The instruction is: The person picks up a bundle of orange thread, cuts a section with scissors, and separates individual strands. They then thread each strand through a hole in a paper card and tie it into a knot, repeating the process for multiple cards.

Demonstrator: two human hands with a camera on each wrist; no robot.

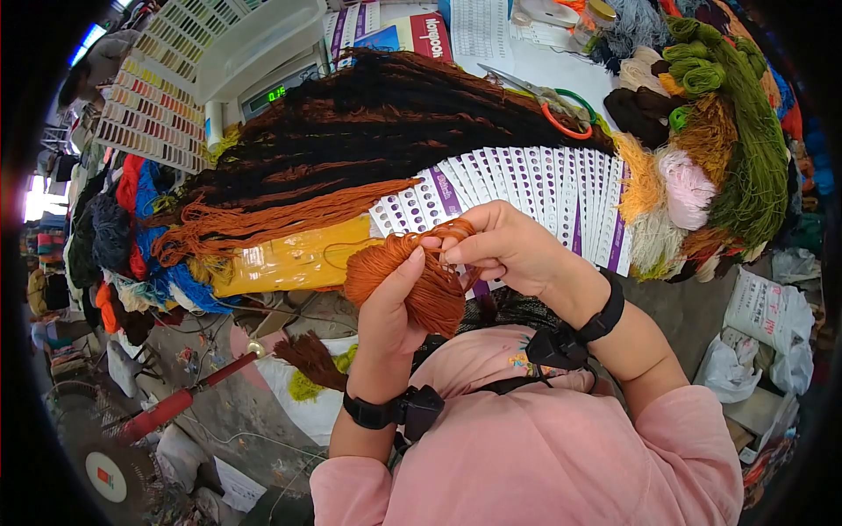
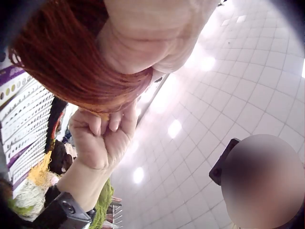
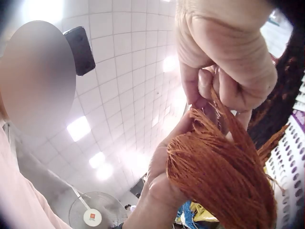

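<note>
A folded hank of rust-orange yarn (image 1: 408,285) is held up in front of the chest. The left hand (image 1: 393,302) grips it from its near left side, thumb pointing up along it. At the hank's top, the right hand (image 1: 504,250) pinches strands between thumb and curled fingers. In the right wrist view the yarn (image 3: 221,174) hangs in a thick bundle below the right hand (image 3: 226,62), whose fingers hold a thin loop of it. The left wrist view shows the right hand (image 2: 102,136) just beyond the yarn (image 2: 81,67); the fingertips there are partly hidden.
Dark brown and rust yarn (image 1: 351,123) lies across the table beside fanned shade cards (image 1: 517,184). Scissors (image 1: 535,88) with orange and green handles lie at the back, right of a scale (image 1: 276,95). Colored hanks (image 1: 745,158) pile up on the right. A fan (image 1: 110,473) stands lower left.
</note>
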